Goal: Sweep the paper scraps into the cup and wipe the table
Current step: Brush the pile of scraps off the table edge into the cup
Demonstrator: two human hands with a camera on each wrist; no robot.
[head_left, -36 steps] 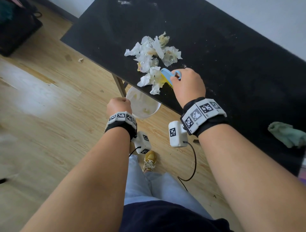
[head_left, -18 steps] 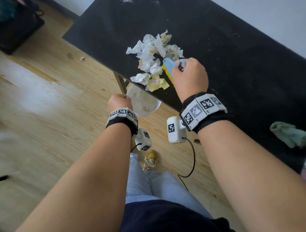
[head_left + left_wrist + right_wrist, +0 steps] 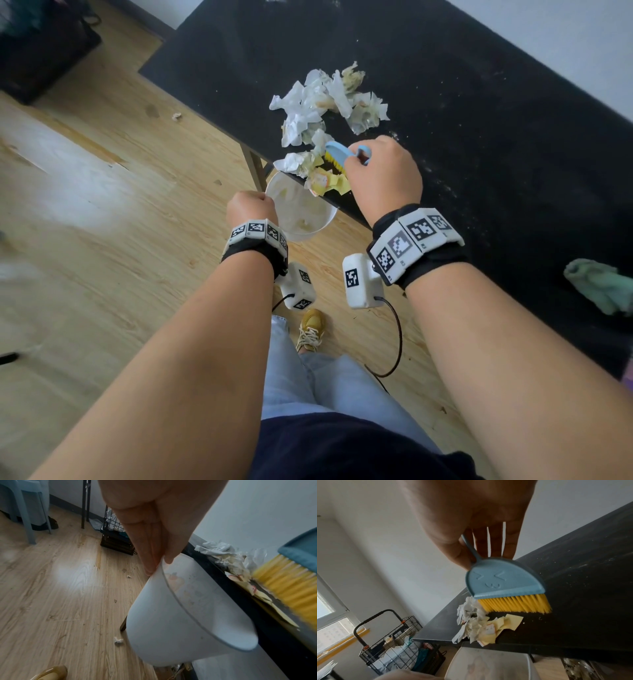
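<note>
My right hand [image 3: 380,171] grips the thin handle of a small blue brush with yellow bristles [image 3: 505,588] on the black table [image 3: 496,137]. Its bristles stand just behind yellow and white paper scraps [image 3: 488,627] that lie at the table's near edge, some overhanging it. A larger heap of crumpled white scraps [image 3: 325,102] lies farther back. My left hand [image 3: 251,207] pinches the rim of a white cup [image 3: 180,615] held just below the table edge, under the overhanging scraps. A few scraps lie inside the cup [image 3: 301,209].
A green cloth [image 3: 599,287] lies on the table at the right. Small scraps [image 3: 118,640] lie on the wooden floor. A wire crate [image 3: 393,642] stands beyond the table's far end. My shoe [image 3: 310,329] is on the floor below.
The brush has swept toward the near edge, pushing the yellow and white scraps to the brink above the cup. The left hand has kept the cup under the edge.
</note>
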